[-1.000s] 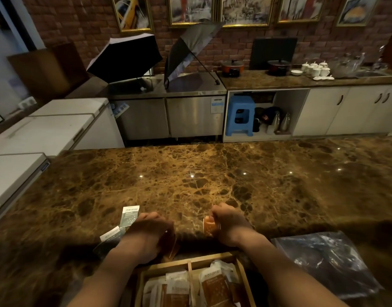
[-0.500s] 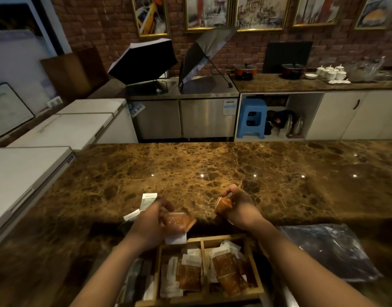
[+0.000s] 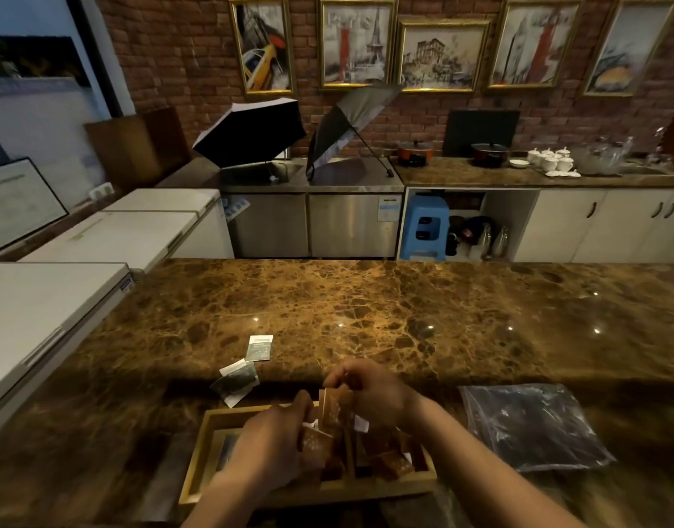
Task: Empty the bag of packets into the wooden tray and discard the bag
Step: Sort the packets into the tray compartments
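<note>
A wooden tray (image 3: 202,457) with compartments sits at the near edge of the marble counter, with orange-brown packets (image 3: 390,463) lying in its right section. My left hand (image 3: 274,440) hovers over the tray's middle, closed on an orange packet (image 3: 315,443). My right hand (image 3: 373,394) is just behind the tray, pinching another orange packet (image 3: 333,407) upright. Grey-green packets (image 3: 236,381) and one more (image 3: 260,347) lie loose on the counter to the left beyond the tray. The clear plastic bag (image 3: 533,424) lies flat to the right.
The brown marble counter (image 3: 366,306) stretches wide beyond the tray. White chest freezers (image 3: 49,299) stand along the left. Behind are steel cabinets, two open umbrellas (image 3: 251,135), a blue stool (image 3: 425,226) and a back counter with pots and cups.
Both hands have come together and down over the tray, each still holding an orange packet. The camera has tilted so more of the tray and room shows.
</note>
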A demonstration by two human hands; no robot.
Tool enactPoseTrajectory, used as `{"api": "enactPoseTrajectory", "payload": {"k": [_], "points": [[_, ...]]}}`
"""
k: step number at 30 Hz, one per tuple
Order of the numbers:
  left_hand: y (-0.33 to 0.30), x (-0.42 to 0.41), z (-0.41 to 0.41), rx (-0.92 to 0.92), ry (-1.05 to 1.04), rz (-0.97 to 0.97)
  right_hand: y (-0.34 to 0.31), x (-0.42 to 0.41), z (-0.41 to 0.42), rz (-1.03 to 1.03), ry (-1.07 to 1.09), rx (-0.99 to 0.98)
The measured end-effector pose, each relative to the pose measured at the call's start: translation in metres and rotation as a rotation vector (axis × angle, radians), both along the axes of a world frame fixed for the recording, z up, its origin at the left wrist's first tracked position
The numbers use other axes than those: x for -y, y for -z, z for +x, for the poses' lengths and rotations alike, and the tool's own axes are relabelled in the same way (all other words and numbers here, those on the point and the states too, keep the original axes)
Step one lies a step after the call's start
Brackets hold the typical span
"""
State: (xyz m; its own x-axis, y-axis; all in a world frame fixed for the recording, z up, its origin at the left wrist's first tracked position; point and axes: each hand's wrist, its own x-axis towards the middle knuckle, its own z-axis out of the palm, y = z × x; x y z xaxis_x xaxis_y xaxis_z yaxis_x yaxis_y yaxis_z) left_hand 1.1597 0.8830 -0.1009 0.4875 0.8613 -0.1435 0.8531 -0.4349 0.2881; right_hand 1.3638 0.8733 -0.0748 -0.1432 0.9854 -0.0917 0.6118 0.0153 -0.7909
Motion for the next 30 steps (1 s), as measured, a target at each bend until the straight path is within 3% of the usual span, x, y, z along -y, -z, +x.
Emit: {"api": "enactPoseTrajectory", "payload": {"k": [4, 9, 11, 17, 21, 30], "points": [[-0.008, 0.005, -0.011, 0.037, -0.016, 0.102, 0.006, 0.006, -0.017, -0.011, -0.073, 0.08], [-0.016, -0.007, -0.048, 0.263, -0.161, 0.081, 0.017, 0.009, -0.041, -0.025, -0.109, 0.236], [-0.016, -0.012, -0.06, 0.306, -0.224, 0.086, 0.013, 0.01, -0.044, 0.038, -0.054, 0.342], [-0.011, -0.036, -0.098, 0.44, -0.399, 0.082, 0.005, -0.004, -0.04, 0.108, 0.155, 0.299], [-0.005, -0.064, -0.117, 0.422, -0.433, 0.026, 0.008, -0.024, -0.038, 0.089, 0.179, 0.301], [0.019, -0.125, -0.101, 0.167, -0.347, 0.065, 0.022, -0.073, -0.051, -0.028, 0.147, 0.375]]}}
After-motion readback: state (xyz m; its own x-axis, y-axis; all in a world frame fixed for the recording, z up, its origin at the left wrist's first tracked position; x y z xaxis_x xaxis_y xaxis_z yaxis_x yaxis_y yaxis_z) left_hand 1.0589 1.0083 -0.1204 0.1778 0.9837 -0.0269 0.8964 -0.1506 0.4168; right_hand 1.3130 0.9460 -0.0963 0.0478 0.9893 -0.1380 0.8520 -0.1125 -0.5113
